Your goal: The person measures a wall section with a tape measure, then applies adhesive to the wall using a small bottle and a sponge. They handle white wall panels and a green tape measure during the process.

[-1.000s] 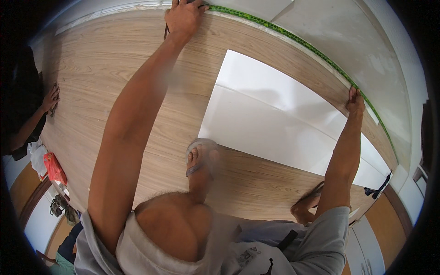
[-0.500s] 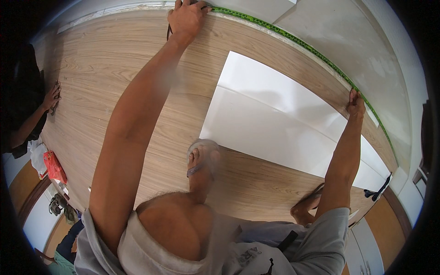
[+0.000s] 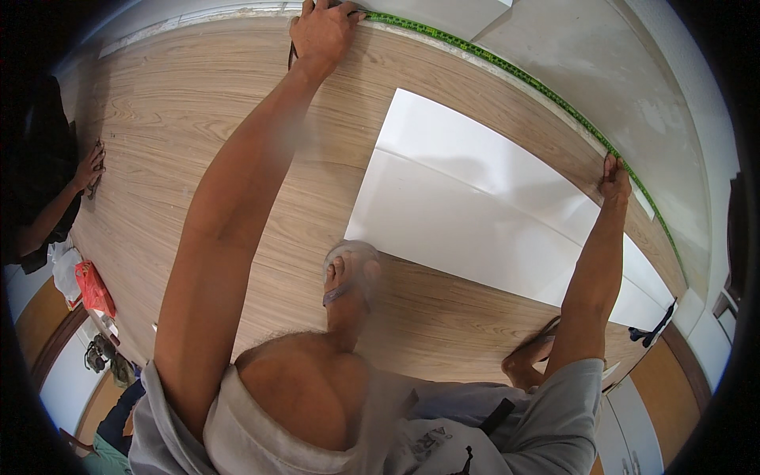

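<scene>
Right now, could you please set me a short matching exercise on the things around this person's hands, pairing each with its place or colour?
Things:
1. left hand
2. right hand
3. white sheet
4. measuring tape

Descriptions:
A. green strip along the panel's far edge
B. lies flat on the wood-grain panel
C. presses the tape at the far right
D. presses the tape at the top middle

Pairs: 1-D, 2-C, 3-B, 4-A

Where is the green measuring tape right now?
In the head view the green measuring tape runs along the far edge of the wood-look floor, stretched between the left hand and the right hand, just beyond the white sheet.
</scene>
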